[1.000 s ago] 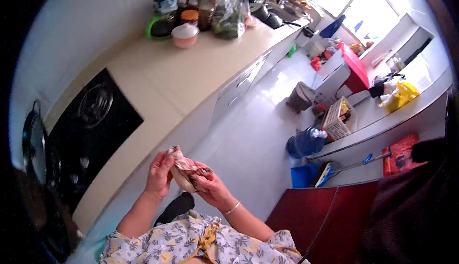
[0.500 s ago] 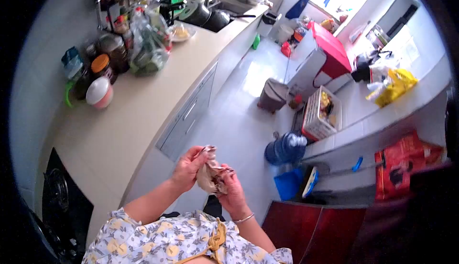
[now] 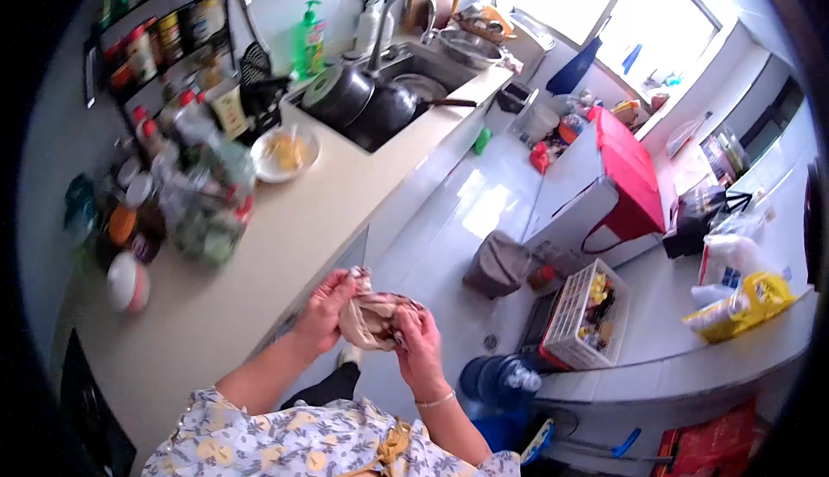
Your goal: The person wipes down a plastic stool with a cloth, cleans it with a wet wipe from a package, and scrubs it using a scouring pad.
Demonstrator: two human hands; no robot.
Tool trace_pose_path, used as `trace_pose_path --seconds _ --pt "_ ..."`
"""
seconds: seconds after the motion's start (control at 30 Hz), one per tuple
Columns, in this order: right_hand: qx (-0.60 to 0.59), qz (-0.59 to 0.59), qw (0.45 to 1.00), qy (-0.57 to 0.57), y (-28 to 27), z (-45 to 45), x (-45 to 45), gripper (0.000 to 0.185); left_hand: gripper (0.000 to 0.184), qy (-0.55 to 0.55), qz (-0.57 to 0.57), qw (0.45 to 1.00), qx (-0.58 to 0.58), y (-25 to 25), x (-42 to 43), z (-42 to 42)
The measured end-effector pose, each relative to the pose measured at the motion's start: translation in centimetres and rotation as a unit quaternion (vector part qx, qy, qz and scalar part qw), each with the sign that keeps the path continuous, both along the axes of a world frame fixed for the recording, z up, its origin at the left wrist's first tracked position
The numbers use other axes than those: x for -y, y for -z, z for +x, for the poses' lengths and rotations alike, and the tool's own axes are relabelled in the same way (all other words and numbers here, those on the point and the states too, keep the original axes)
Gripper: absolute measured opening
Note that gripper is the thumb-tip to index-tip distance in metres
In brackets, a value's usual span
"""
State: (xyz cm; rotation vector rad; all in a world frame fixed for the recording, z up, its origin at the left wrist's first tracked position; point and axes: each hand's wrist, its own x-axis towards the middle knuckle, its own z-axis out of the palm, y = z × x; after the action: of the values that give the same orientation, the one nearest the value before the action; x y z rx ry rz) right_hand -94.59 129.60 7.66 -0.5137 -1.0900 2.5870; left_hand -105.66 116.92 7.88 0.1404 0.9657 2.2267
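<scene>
A crumpled beige cloth (image 3: 373,320) with darker brownish edges is stretched between my two hands in front of my body. My left hand (image 3: 323,309) pinches its upper left corner, fingers closed. On the other side, my right hand (image 3: 418,346) grips the right edge with its fingers pressed together. The cloth's middle sags open in a fold. Below it are the floor and one of my feet (image 3: 350,356). The cream counter (image 3: 285,227) runs along my left side.
Ahead, the sink (image 3: 380,136) holds a wok and pots. On the counter are a plate of food (image 3: 287,154), a bag of vegetables (image 3: 207,227) and jars. To the right stand a bin (image 3: 498,263), a white crate (image 3: 587,317) and a blue water bottle (image 3: 501,380).
The view has moved forward along the counter, bringing the sink and plate nearer. My hands have spread the cloth wider, and a foot now shows below.
</scene>
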Motion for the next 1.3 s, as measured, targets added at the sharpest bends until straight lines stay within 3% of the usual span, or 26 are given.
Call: trace_pose_path --seconds 0.13,0.2,0.27,0.47,0.67,0.73,0.8,0.9,1.0,1.1,1.17,1.23,1.27,1.3 --pt "0.049 0.007 0.993 0.107 -1.3 -4.6 -9.0 0.028 0.017 0.071 -0.026 0.997 0.012 -2.4 -11.2 -6.8" --pt "0.068 0.014 0.992 0.109 -3.6 -6.3 -13.3 0.025 0.016 0.096 0.005 0.995 0.006 -3.2 -15.9 -9.3" --pt "0.013 0.006 0.99 0.142 -3.5 -8.0 -18.0 0.025 0.012 0.126 0.036 0.991 -0.019 -3.9 -20.3 -11.7" --pt "0.008 0.065 0.988 0.141 -4.2 -16.6 -29.9 0.029 0.012 0.068 0.019 0.996 -0.058 -4.5 -30.6 -20.0" --pt "-0.001 0.154 0.988 -0.026 -4.0 -31.4 -42.6 0.034 0.018 -0.084 -0.025 0.996 -0.014 -6.0 -37.6 -28.0" --pt "0.004 0.191 0.978 -0.086 -5.0 -36.9 -45.1 0.033 0.017 -0.157 0.007 0.987 -0.025 -6.5 -38.7 -32.0" --pt "-0.106 0.253 0.951 -0.144 -7.5 -42.1 -46.0 0.033 0.032 -0.208 -0.015 0.977 -0.05 -7.6 -39.2 -34.8" --pt "-0.128 0.254 0.934 -0.216 -8.4 -49.7 -48.5 0.039 0.047 -0.256 -0.011 0.963 -0.089 -8.4 -40.3 -39.2" --pt "-0.127 0.239 0.935 -0.228 -8.1 -57.5 -51.4 0.034 0.048 -0.255 -0.014 0.961 -0.109 -7.7 -42.7 -44.5" --pt "-0.1 0.329 0.919 -0.19 -6.3 -65.7 -54.9 0.029 0.05 -0.314 -0.027 0.945 -0.084 -6.5 -46.2 -51.4" --pt "-0.072 0.362 0.915 -0.164 -3.2 -70.5 -57.8 0.028 0.043 -0.355 -0.089 0.929 -0.051 -3.7 -48.9 -55.5" --pt "-0.043 0.308 0.931 -0.19 -1.5 -74.3 -58.9 0.025 0.033 -0.389 -0.139 0.908 -0.073 -0.3 -50.8 -60.0" --pt "-0.041 0.273 0.938 -0.208 0.2 -76.9 -59.6 0.026 0.032 -0.378 -0.158 0.911 -0.05 2.0 -51.3 -62.3" --pt "-0.041 0.335 0.912 -0.232 2.4 -79.2 -60.4 0.026 0.034 -0.339 -0.226 0.913 -0.034 4.5 -51.8 -64.3"
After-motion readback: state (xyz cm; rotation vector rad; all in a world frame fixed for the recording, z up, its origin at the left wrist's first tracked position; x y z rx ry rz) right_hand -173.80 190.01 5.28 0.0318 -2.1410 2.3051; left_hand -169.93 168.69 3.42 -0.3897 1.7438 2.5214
